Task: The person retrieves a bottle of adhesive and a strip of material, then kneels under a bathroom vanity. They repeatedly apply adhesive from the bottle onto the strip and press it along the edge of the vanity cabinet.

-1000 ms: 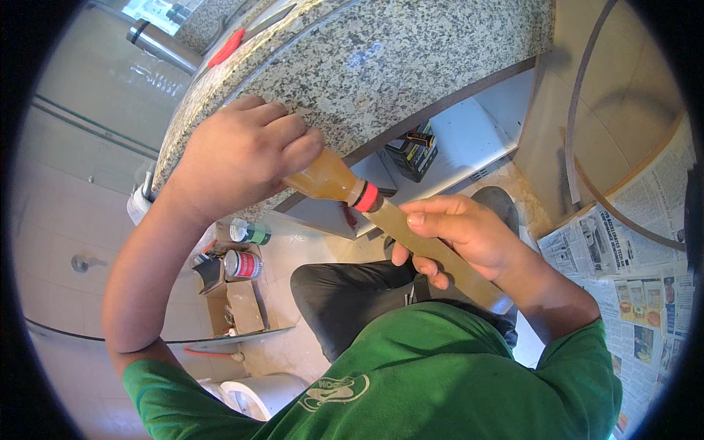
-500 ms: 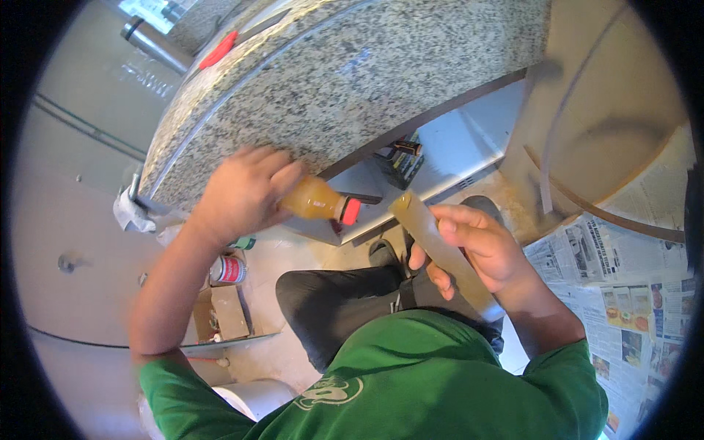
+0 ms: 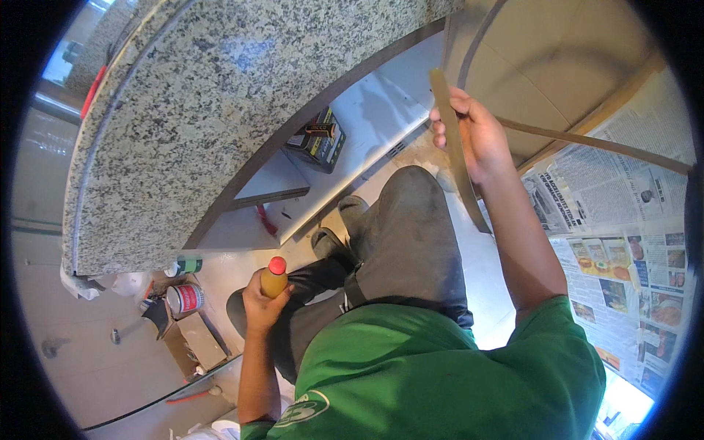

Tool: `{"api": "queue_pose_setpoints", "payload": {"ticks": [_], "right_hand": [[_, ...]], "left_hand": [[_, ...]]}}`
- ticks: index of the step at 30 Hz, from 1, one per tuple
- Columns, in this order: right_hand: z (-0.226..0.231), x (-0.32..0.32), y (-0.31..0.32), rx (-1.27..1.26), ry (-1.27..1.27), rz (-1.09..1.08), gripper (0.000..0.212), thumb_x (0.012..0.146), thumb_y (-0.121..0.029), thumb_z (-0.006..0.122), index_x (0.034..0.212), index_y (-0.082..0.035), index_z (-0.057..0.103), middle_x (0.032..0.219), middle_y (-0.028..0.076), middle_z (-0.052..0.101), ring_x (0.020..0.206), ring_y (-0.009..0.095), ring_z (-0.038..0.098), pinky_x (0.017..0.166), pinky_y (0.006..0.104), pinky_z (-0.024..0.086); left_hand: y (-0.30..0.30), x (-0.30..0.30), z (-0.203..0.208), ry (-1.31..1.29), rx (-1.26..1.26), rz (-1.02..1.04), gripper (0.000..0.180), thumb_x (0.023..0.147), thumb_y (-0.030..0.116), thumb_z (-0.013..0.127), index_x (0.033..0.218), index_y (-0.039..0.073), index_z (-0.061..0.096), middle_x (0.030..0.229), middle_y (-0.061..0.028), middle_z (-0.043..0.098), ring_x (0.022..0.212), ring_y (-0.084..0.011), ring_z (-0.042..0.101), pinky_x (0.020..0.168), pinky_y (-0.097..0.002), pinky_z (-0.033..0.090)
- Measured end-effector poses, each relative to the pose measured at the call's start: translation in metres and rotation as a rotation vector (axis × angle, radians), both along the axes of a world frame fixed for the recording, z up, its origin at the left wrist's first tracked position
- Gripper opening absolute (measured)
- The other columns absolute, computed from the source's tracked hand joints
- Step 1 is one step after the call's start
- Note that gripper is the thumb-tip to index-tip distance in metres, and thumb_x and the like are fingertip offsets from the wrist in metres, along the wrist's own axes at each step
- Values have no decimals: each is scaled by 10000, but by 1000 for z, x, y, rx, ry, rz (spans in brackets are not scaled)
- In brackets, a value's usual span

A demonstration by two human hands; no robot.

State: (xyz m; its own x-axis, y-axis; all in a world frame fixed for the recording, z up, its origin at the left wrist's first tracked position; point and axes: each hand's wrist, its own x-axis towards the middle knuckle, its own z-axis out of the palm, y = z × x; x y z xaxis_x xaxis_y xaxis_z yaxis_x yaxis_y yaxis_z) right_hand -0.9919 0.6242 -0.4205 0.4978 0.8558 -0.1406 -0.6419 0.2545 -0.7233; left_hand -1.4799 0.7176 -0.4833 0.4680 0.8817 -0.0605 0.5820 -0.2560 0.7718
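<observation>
My left hand [image 3: 258,306] is closed around a small bottle [image 3: 273,282] with amber-yellow contents and a red cap [image 3: 277,265]. The bottle is held above my left thigh, cap end up towards me. Raised on the right, my right hand [image 3: 484,143] grips a long, thin, olive-brown flexible strip [image 3: 456,147] between thumb and fingers. One end of the strip stands above my fingertips; the rest curves down beside my forearm. The two hands are well apart.
A curved granite-topped counter [image 3: 198,110] fills the upper left, with a dark box [image 3: 319,143] on the white shelf below. A tin [image 3: 185,298] and an open carton [image 3: 198,341] stand on the floor at left. Newspaper sheets [image 3: 601,205] cover the right side, crossed by a narrow brown strip [image 3: 594,139].
My left hand has drawn the bottle down and back from the counter, turning its cap upward. My right hand has lifted the strip up and forward, and the view has shifted.
</observation>
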Motion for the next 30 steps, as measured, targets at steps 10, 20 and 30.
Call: {"api": "queue_pose_setpoints", "payload": {"ticks": [10,20,30], "right_hand": [[-35,68,90,-99,-209,-271,486,1071,-170,542,1520,-47,402,1031,140,635,753,203,563,627,339,519],[-54,164,108,-163,-123,-276,312,1033,-166,580,1309,-39,506,967,145,652,676,170,538,526,280,478],[-56,189,120,-230,-181,-289,348,1015,-147,598,1344,-41,559,939,121,635,664,179,555,547,305,523]], "left_hand": [[-2,5,-67,-167,-13,328,388,822,167,878,1083,37,621,878,-18,638,741,-121,598,693,-285,502],[0,22,-69,-161,-216,361,375,827,128,873,1075,30,609,844,4,615,662,-92,552,605,-252,464],[5,15,-84,-159,-169,324,371,826,129,873,1072,26,616,855,0,618,653,-81,543,594,-247,460]]}}
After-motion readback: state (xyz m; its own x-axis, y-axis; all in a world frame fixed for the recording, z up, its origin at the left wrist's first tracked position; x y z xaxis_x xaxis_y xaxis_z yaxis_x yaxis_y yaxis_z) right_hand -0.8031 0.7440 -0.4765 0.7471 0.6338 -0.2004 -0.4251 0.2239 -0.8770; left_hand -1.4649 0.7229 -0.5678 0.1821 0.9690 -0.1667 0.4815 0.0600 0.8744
